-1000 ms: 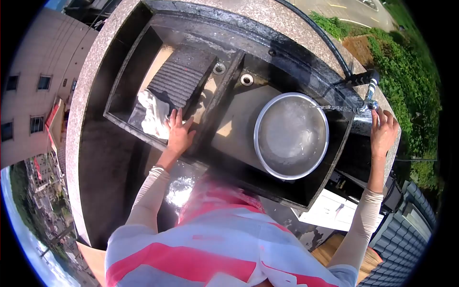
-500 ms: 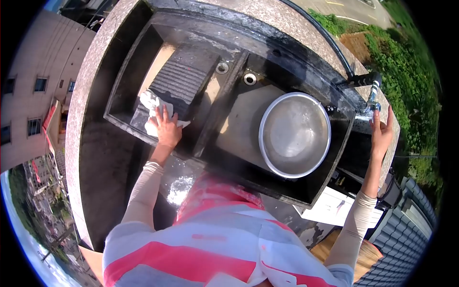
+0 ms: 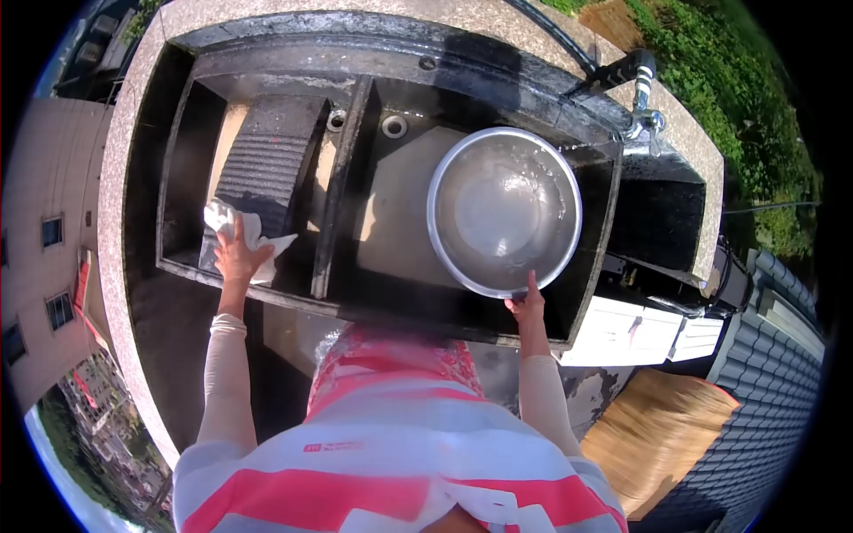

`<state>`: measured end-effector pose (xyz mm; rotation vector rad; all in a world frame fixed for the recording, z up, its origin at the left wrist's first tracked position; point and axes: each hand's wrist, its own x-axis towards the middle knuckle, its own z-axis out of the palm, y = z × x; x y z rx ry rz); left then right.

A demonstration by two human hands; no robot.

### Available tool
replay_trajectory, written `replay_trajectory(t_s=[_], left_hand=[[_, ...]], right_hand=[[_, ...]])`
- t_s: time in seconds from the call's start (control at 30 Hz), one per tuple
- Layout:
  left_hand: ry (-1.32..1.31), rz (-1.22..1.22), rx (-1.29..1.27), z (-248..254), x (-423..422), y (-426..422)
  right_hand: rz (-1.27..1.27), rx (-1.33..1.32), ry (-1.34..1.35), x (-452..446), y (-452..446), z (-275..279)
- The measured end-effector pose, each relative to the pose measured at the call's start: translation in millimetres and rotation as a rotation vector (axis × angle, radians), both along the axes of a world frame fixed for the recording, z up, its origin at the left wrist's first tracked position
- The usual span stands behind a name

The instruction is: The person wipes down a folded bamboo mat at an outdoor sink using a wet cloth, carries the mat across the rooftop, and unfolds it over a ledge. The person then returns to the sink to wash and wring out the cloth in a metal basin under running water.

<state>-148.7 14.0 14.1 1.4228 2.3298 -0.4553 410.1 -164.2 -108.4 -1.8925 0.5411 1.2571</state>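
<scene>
My left hand (image 3: 238, 259) lies with fingers spread on a crumpled white cloth (image 3: 259, 238), at the lower end of the ridged washboard (image 3: 267, 160) in the left basin. At the near rim of a round metal bowl (image 3: 502, 213) is my right hand (image 3: 528, 311), its thumb or a finger up against the rim and the other fingers partly hidden below it. The bowl sits in the right basin and appears to hold clear water. To its upper right, the metal tap (image 3: 646, 122) has no hand on it.
A dark divider (image 3: 345, 186) separates the two basins, each with a round drain. A black pipe (image 3: 622, 71) leads to the tap. Speckled stone edging (image 3: 115, 178) surrounds the sink. White boxes (image 3: 622, 333) and a wooden board (image 3: 657, 435) are at the lower right.
My right hand has left the tap and moved down-left to the bowl's rim. My left hand stays on the cloth. The whole view has shifted, and the water stream has thinned to drops.
</scene>
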Motion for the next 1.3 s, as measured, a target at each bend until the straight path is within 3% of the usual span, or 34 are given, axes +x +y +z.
replay_trajectory(t_s=[0.03, 0.1, 0.2, 0.23, 0.4, 0.53, 0.7, 0.83, 1.07, 1.3], left_hand=[[-0.002, -0.030, 0.011, -3.1, -6.4, 1.1], [-0.082, -0.090, 0.126, -7.4, -27.1, -0.3], [-0.137, -0.160, 0.303, 4.8, -59.5, -9.0], [-0.161, -0.096, 0.297, 20.0, -61.3, -12.8], [-0.414, 0.053, 0.520, 94.3, -52.0, -61.8], [-0.522, 0.145, 0.624, 113.8, -59.0, -117.3], [-0.521, 0.245, 0.696, 115.3, -52.5, -168.6], [-0.578, 0.359, 0.682, 108.6, -51.7, -185.1], [-0.594, 0.283, 0.728, 81.8, -91.7, -193.1], [-0.341, 0.258, 0.711, 87.6, -121.3, -178.0]], right_hand=[[-0.074, -0.002, 0.077, 5.4, -1.3, -14.0], [-0.178, 0.274, 0.295, 6.9, -5.7, -31.3], [-0.094, 0.288, 0.240, 18.3, -17.8, -72.6], [0.002, 0.320, 0.165, 19.3, -21.5, -72.8], [-0.111, 0.488, -0.046, -3.8, -15.9, -47.3], [-0.102, 0.430, -0.110, -3.9, 5.4, 32.3], [0.152, 0.262, -0.220, 30.3, 17.2, 84.5], [0.175, 0.305, -0.212, 29.5, 22.1, 134.4], [0.239, 0.268, -0.208, 19.5, 2.6, 183.0], [0.353, 0.334, -0.221, -32.1, 3.0, 245.8]])
